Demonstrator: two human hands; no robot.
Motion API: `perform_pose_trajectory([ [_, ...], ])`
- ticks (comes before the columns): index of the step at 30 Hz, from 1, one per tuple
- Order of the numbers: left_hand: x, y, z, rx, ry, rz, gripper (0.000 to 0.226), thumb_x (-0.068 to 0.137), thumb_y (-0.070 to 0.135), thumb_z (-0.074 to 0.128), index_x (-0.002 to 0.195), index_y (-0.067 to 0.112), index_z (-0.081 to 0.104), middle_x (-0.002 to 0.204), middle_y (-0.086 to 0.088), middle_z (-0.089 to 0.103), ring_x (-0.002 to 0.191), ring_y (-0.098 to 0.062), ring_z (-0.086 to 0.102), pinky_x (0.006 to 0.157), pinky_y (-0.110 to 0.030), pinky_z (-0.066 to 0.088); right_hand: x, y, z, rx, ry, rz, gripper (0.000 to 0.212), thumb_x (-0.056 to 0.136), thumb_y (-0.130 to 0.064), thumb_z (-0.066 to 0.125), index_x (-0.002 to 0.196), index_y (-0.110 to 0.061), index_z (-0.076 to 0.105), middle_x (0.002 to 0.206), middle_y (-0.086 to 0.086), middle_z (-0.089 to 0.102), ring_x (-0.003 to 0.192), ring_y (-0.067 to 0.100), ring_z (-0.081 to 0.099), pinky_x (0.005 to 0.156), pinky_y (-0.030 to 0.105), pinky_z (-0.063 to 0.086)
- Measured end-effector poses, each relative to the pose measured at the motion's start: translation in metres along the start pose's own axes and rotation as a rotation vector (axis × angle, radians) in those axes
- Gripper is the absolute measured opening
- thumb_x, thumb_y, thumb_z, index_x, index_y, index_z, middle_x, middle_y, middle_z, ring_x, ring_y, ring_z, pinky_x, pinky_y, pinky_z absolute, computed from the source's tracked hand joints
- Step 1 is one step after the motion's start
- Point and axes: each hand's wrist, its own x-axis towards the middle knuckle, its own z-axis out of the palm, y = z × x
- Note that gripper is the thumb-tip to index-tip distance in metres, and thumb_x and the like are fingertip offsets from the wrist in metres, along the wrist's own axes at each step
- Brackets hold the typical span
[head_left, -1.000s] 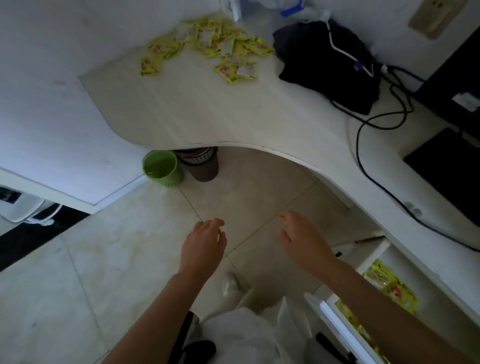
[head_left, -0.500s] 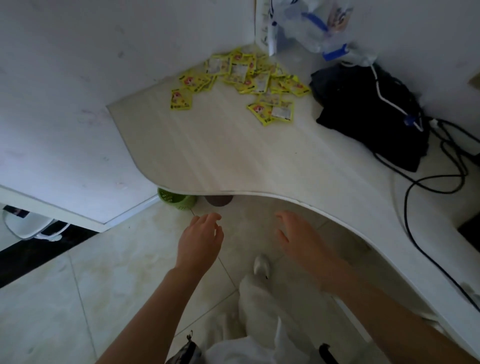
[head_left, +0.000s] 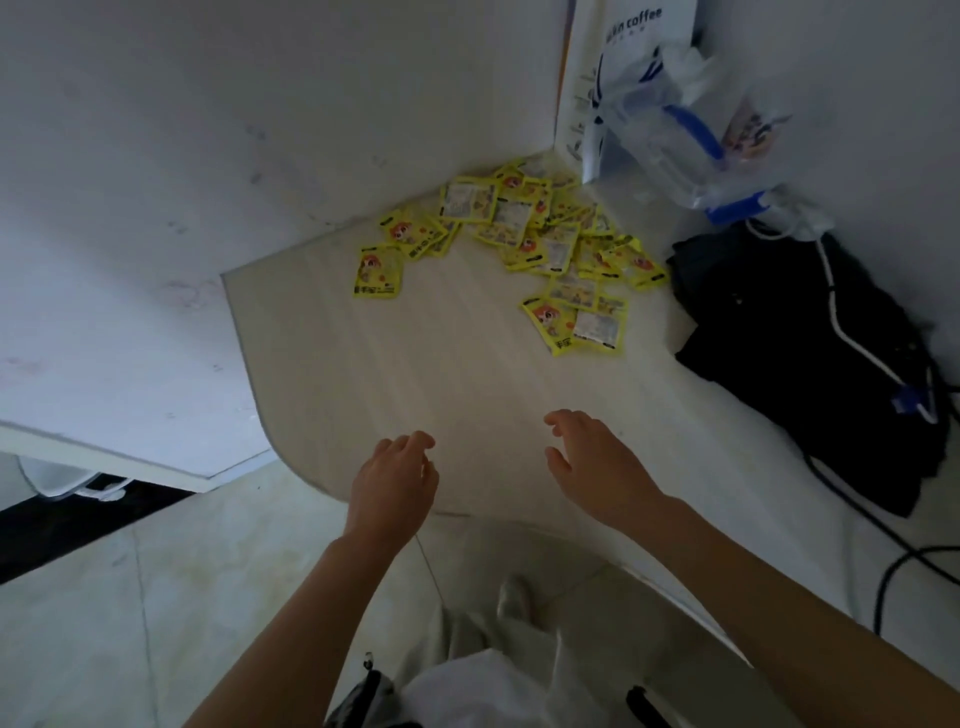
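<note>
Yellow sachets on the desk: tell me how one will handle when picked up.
The yellow sachets lie flat and thin, so one is probably light and floppy. Their smooth-looking wrappers may slide on the smooth desk rather than lift. Overlapping ones in the pile would likely shift together.

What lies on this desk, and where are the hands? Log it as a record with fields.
desk: pale wood, curved front edge
yellow sachets: loose scattered pile at the far corner, many overlapping
left grip: open, fingers loosely curled, holds nothing, at the desk's front edge
right grip: open, holds nothing, over the desk, well short of the yellow sachets
black fabric bundle: right of the yellow sachets
clear plastic bag: beyond the bundle, by the wall
</note>
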Motion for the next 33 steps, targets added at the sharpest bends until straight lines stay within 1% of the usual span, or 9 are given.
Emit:
perform_pose_trajectory([
  [6, 0.068, -0.013, -0.012, 0.051, -0.021, -0.023, 0.028, 0.093, 0.022, 0.049, 0.12, 0.021, 0.059, 0.109, 0.004, 0.066, 0.105, -0.017, 0.055, 0.08, -0.035, 0.051, 0.063, 0.006, -0.018, 0.017, -0.009, 0.015, 0.037, 0.097, -0.028, 0.044, 0.132, -0.019, 0.043, 0.125, 0.003, 0.053, 0.113, 0.022, 0.05, 0.089, 0.036, 0.046],
  [10, 0.119, -0.031, -0.024, 0.088, -0.063, -0.014, 0.027, 0.093, 0.023, 0.049, 0.119, 0.021, 0.058, 0.111, 0.003, 0.065, 0.108, -0.02, 0.055, 0.081, -0.036, 0.051, 0.111, 0.008, -0.027, 0.008, -0.019, 0.051, 0.037, 0.095, -0.028, 0.046, 0.131, -0.018, 0.044, 0.125, 0.005, 0.054, 0.115, 0.023, 0.051, 0.09, 0.04, 0.048],
  [14, 0.175, -0.051, -0.034, 0.11, -0.111, -0.02, 0.027, 0.094, 0.024, 0.048, 0.119, 0.02, 0.057, 0.112, 0.001, 0.064, 0.11, -0.021, 0.054, 0.084, -0.037, 0.05, 0.157, 0.015, -0.034, 0.026, 0.0, 0.167, 0.034, 0.095, -0.026, 0.048, 0.125, -0.011, 0.049, 0.12, 0.013, 0.055, 0.111, 0.031, 0.054, 0.086, 0.041, 0.049],
  [17, 0.209, -0.062, -0.036, 0.092, -0.166, -0.049, 0.026, 0.094, 0.025, 0.048, 0.118, 0.018, 0.058, 0.114, -0.001, 0.062, 0.111, -0.022, 0.054, 0.087, -0.039, 0.05, 0.18, 0.027, -0.039, 0.053, -0.009, 0.28, 0.032, 0.095, -0.023, 0.049, 0.122, -0.007, 0.052, 0.12, 0.016, 0.056, 0.114, 0.036, 0.053, 0.09, 0.044, 0.048],
  [19, 0.236, -0.071, -0.039, 0.055, -0.169, -0.085, 0.027, 0.093, 0.025, 0.051, 0.118, 0.017, 0.058, 0.116, -0.004, 0.06, 0.112, -0.025, 0.054, 0.089, -0.04, 0.049, 0.193, 0.037, -0.042, 0.075, 0.003, 0.359, 0.032, 0.094, -0.021, 0.049, 0.121, -0.005, 0.053, 0.118, 0.018, 0.057, 0.114, 0.036, 0.053, 0.09, 0.042, 0.048],
  [22, 0.277, -0.086, -0.049, -0.017, -0.131, -0.179, 0.03, 0.091, 0.021, 0.054, 0.119, 0.011, 0.059, 0.118, -0.012, 0.058, 0.111, -0.032, 0.055, 0.09, -0.042, 0.048, 0.209, 0.053, -0.043, 0.075, 0.002, 0.435, 0.019, 0.093, -0.023, 0.048, 0.105, -0.009, 0.053, 0.109, 0.016, 0.057, 0.109, 0.037, 0.055, 0.088, 0.042, 0.048],
  [26, 0.315, -0.099, -0.054, -0.051, -0.069, -0.301, 0.033, 0.092, 0.023, 0.055, 0.12, 0.006, 0.056, 0.118, -0.019, 0.055, 0.11, -0.039, 0.054, 0.087, -0.046, 0.047, 0.222, 0.069, -0.038, 0.02, 0.028, 0.552, 0.036, 0.093, -0.021, 0.049, 0.124, -0.001, 0.049, 0.124, 0.021, 0.049, 0.113, 0.041, 0.05, 0.095, 0.043, 0.042],
  [30, 0.34, -0.101, -0.05, -0.123, -0.054, -0.431, 0.047, 0.091, 0.029, 0.057, 0.131, 0.006, 0.048, 0.129, -0.021, 0.051, 0.119, -0.04, 0.05, 0.095, -0.049, 0.044, 0.234, 0.076, -0.038, -0.024, 0.091, 0.713, 0.035, 0.09, -0.02, 0.048, 0.12, -0.001, 0.045, 0.121, 0.023, 0.044, 0.107, 0.041, 0.047, 0.088, 0.043, 0.041],
  [33, 0.35, -0.098, -0.044, -0.127, -0.045, -0.484, 0.053, 0.09, 0.032, 0.059, 0.132, 0.003, 0.045, 0.131, -0.023, 0.049, 0.121, -0.042, 0.046, 0.098, -0.049, 0.04, 0.24, 0.08, -0.039, 0.019, 0.083, 0.858, 0.048, 0.091, -0.029, 0.053, 0.126, -0.002, 0.036, 0.128, 0.026, 0.039, 0.116, 0.043, 0.043, 0.095, 0.046, 0.039],
])
